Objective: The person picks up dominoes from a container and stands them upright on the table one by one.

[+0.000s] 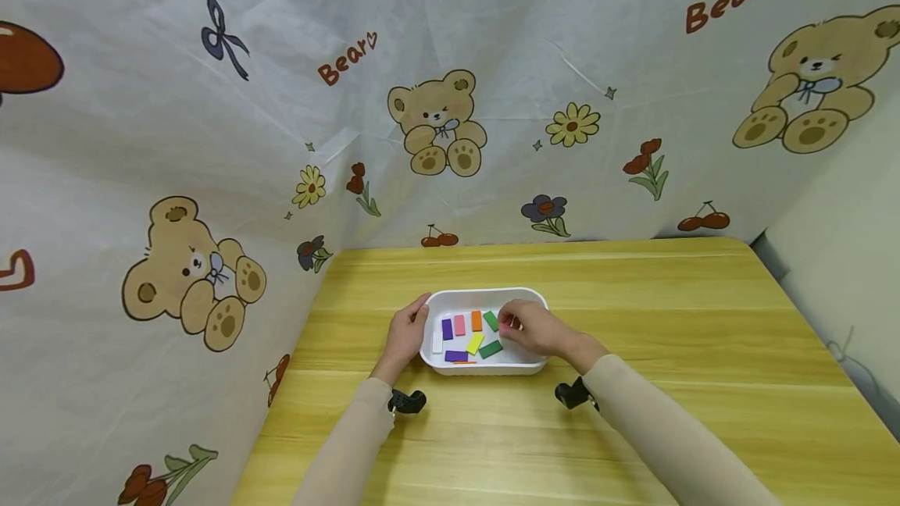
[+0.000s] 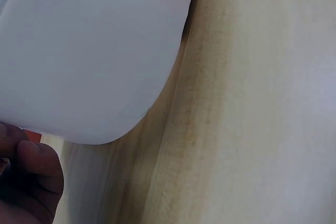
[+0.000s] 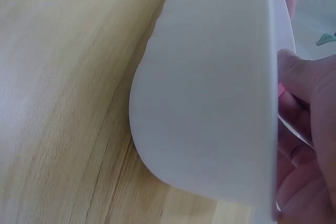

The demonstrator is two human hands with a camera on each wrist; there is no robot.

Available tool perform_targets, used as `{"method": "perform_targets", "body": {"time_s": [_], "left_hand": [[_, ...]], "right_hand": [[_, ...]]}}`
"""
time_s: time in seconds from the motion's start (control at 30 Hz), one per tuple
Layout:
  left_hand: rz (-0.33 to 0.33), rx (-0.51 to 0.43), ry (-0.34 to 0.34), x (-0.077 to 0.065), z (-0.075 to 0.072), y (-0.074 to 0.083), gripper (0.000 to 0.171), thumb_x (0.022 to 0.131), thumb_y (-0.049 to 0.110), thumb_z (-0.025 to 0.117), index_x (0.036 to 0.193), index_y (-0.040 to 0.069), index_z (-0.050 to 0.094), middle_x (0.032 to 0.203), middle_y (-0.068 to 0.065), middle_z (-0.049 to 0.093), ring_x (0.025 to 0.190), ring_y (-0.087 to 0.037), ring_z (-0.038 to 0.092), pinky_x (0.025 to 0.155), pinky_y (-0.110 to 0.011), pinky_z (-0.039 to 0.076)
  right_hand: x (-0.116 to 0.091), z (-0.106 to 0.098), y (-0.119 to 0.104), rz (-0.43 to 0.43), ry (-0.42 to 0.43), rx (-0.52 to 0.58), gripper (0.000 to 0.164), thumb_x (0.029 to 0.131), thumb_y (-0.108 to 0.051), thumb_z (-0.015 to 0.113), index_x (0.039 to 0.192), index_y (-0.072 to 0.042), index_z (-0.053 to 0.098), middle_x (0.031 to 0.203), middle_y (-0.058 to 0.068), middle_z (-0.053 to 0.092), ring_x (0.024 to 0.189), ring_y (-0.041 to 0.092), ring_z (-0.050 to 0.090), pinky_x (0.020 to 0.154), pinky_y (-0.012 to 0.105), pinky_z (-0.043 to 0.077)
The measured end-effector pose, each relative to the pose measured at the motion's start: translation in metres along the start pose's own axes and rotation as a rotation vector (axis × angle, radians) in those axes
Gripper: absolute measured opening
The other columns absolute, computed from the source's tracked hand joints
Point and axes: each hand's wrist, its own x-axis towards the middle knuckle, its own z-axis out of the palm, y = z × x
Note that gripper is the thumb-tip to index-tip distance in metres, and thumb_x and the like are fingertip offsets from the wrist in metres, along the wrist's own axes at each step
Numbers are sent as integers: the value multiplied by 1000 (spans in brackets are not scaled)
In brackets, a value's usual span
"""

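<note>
A white plastic tray (image 1: 485, 370) stands on the table with several small coloured blocks lying in it. At its left end, my left hand (image 1: 404, 336) grips the rim, thumb on top; the left wrist view catches only curled fingers (image 2: 42, 163) by the tray's edge. Inside the right end, my right hand (image 1: 537, 329) pinches a pink block (image 3: 281, 88) between thumb and fingers, mostly hidden by them. Closest to that hand lie a green block (image 1: 491, 321) and another green block (image 1: 491, 349). Farther left are a yellow block (image 1: 475, 343) and an orange block (image 1: 476, 321).
Toward the tray's left end lie a second pink block (image 1: 460, 325), a purple block (image 1: 447, 329), another purple block (image 1: 456, 356) and a white block (image 1: 437, 342). The wooden table (image 1: 633, 295) meets a bear-printed cloth (image 1: 492, 201) behind and at left.
</note>
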Motion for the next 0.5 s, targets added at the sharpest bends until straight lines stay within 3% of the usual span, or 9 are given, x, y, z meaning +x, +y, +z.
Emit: {"method": "perform_targets", "body": {"time_s": [0.2,0.5], "left_hand": [[-1,18,-3,0,-1,1,38,110,25,52,146,17,61,149,-11,59,143,-30,51,119,-47,43],[13,7,-9,0,0,4,40,110,24,52,147,11,59,150,-12,58,143,-31,51,120,-47,42]], "right_hand": [[-2,-4,5,3,33,112,7,97,-8,71,101,-6,67,96,2,66,90,15,60,81,31,58],[-2,-14,6,81,50,175,9,98,-9,70,106,-8,65,99,2,66,94,15,63,82,28,58]]}}
